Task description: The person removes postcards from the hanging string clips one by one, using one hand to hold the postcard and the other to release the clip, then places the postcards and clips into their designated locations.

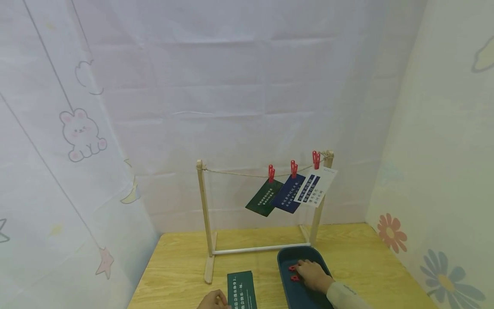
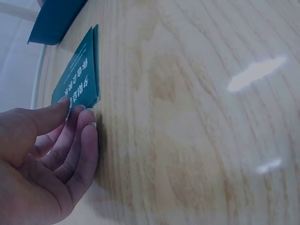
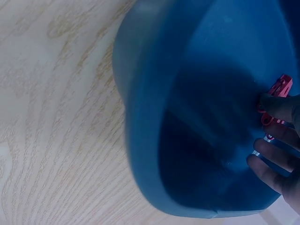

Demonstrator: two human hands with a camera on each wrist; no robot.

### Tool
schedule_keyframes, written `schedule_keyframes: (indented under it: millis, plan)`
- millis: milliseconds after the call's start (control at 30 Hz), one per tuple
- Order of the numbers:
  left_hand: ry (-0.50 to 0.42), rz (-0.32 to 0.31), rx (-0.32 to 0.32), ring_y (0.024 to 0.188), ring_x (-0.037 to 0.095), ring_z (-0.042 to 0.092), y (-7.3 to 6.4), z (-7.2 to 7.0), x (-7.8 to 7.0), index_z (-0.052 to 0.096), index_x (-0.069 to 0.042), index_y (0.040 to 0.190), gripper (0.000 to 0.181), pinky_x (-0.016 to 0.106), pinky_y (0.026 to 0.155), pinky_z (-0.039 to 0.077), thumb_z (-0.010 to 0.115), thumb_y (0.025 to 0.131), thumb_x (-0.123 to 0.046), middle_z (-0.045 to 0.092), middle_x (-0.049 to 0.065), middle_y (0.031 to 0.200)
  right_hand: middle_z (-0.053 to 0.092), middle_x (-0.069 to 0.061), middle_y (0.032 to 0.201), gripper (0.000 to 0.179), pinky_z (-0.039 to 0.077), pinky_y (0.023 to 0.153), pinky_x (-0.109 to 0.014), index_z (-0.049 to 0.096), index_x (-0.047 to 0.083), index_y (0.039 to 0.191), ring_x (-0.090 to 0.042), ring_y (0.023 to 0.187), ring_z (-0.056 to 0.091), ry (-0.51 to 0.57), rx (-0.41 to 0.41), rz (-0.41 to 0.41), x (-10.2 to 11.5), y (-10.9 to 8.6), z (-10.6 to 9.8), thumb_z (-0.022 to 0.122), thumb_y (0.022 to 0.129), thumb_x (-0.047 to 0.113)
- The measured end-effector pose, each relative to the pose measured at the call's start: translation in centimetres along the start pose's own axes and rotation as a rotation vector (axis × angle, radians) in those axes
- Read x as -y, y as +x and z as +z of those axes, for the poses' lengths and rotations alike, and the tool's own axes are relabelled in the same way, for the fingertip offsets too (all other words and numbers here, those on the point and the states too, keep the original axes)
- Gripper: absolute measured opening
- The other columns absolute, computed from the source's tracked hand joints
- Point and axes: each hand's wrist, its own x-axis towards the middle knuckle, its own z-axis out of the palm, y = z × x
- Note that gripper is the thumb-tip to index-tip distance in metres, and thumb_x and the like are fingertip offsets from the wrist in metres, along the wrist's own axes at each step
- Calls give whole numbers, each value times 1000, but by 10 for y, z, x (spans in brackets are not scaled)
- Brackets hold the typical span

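Note:
My left hand (image 1: 214, 300) is at the front of the table. Its thumb and fingertips pinch the near edge of a dark green card (image 2: 80, 75) with white writing, which overlaps another green card beneath. To the right, my right hand (image 1: 311, 274) reaches down into a dark blue plastic tray (image 1: 290, 256). In the right wrist view, its thumb and forefinger pinch a red clothespin (image 3: 282, 85), while the other fingers spread over the tray floor. Another red clothespin (image 1: 295, 278) lies by the fingers in the head view.
Behind the tray stands a wooden rack (image 1: 205, 210) with a twine line (image 1: 235, 174). From it hang a green card (image 1: 264, 198), a blue card (image 1: 287, 195) and a white card (image 1: 326, 177), each under a red clothespin. Patterned cloth walls (image 1: 247, 98) surround the wooden table (image 1: 173, 266).

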Motion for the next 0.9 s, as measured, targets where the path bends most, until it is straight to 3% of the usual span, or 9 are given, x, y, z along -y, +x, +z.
schedule_keyframes:
  millis: [67, 300, 433, 600, 733, 900]
  plan:
    - [-6, -13, -4, 62, 10, 55, 0, 0, -5, 59, -8, 86, 15, 24, 56, 45, 74, 90, -13, 58, -1, 69, 59, -3, 92, 19, 55, 76, -42, 65, 13, 89, -24, 84, 61, -3, 1, 3, 0, 0, -1, 79, 79, 6]
    - [-53, 55, -11, 61, 12, 59, -2, -7, -20, 58, -7, 90, 15, 25, 55, 49, 71, 92, -15, 61, 2, 70, 56, -1, 87, 26, 54, 69, -41, 66, 12, 98, -22, 80, 59, -15, -7, -10, -1, 3, -4, 81, 76, 11]
    - [-62, 56, -47, 62, 15, 61, -2, -8, -26, 57, -7, 91, 14, 27, 55, 52, 67, 96, -15, 61, 4, 73, 56, -1, 85, 21, 54, 67, -42, 64, 11, 94, -21, 77, 59, -2, -5, -14, -3, 5, -8, 79, 80, 16]
    - [-31, 114, -99, 58, 14, 61, -1, -7, -32, 56, -5, 92, 12, 28, 53, 53, 60, 100, -13, 61, 3, 71, 53, 3, 78, 18, 50, 61, -37, 60, 14, 84, -17, 70, 55, 48, -17, -40, -8, 3, -20, 76, 85, 21]
    - [-17, 200, -120, 59, 16, 64, 0, -8, -39, 58, -4, 93, 15, 28, 50, 53, 59, 101, -17, 62, 5, 72, 48, 6, 72, 24, 43, 53, -31, 55, 18, 76, -11, 63, 48, 69, -129, -144, -11, 0, -36, 78, 84, 19]
    - [27, 308, -182, 64, 21, 65, 2, -11, -50, 61, -3, 93, 25, 26, 47, 52, 58, 101, -26, 65, 10, 77, 49, 6, 73, 24, 44, 56, -29, 55, 17, 75, -12, 65, 50, 31, -275, -258, -12, 3, -62, 77, 85, 17]
